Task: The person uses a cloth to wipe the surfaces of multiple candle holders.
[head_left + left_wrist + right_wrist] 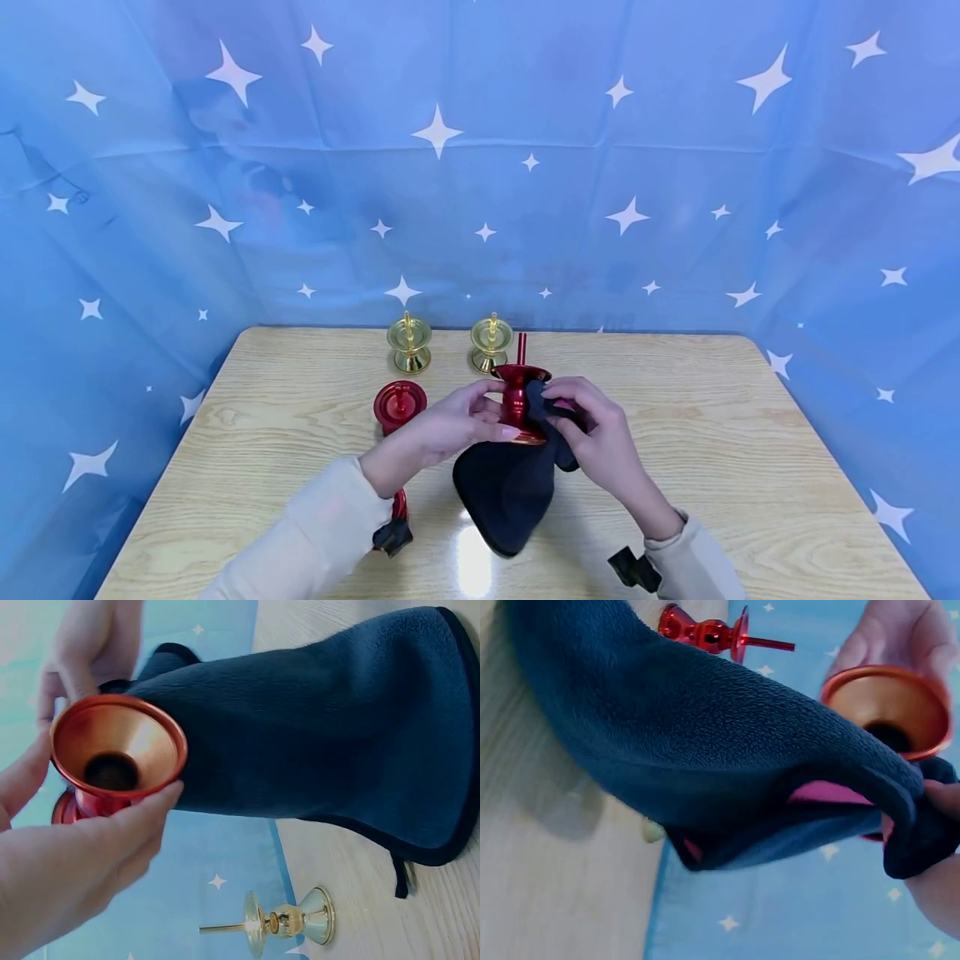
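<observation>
My left hand grips a shiny red metal candlestick by its stem and base, holding it raised above the table with its spike pointing up. The hollow, copper-toned underside of the base faces the left wrist view. My right hand pinches a dark navy cloth against the candlestick's right side. Most of that cloth hangs down below the hands, and its pink underside shows at a fold in the right wrist view.
Two gold candlesticks stand at the table's back edge. Another red candlestick stands left, partly behind my left forearm. A further red object shows beside the left sleeve, mostly hidden. A blue starred curtain surrounds the wooden table.
</observation>
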`<state>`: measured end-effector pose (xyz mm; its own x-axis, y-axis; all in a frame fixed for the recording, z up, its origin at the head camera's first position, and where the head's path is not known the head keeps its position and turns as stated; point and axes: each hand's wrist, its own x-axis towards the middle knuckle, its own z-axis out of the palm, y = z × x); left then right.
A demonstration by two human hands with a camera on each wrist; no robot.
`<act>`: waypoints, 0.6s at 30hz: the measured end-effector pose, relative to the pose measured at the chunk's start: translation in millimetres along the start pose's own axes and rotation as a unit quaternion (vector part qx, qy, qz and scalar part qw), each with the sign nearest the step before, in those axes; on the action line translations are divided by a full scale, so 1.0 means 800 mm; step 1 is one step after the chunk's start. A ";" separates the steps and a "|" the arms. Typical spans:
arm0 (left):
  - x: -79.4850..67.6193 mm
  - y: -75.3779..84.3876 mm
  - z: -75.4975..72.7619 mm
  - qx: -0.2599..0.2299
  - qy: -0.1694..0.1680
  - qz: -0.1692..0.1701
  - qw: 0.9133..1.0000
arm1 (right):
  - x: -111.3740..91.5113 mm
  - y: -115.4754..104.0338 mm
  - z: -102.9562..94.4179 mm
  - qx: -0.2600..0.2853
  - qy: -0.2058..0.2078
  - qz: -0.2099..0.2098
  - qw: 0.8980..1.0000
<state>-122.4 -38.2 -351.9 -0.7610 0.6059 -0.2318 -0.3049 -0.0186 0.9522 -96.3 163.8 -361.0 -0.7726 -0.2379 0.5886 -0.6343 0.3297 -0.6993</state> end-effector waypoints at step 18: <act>-0.001 0.000 0.008 0.048 0.011 -0.003 0.999 | -0.006 0.012 0.008 0.081 0.008 0.056 0.995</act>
<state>-117.9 -33.7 -350.4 -0.7723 0.5876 -0.2415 -0.2542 0.0626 0.9651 -99.0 162.4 -373.4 -0.8389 -0.1939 0.5085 -0.5414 0.2017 -0.8162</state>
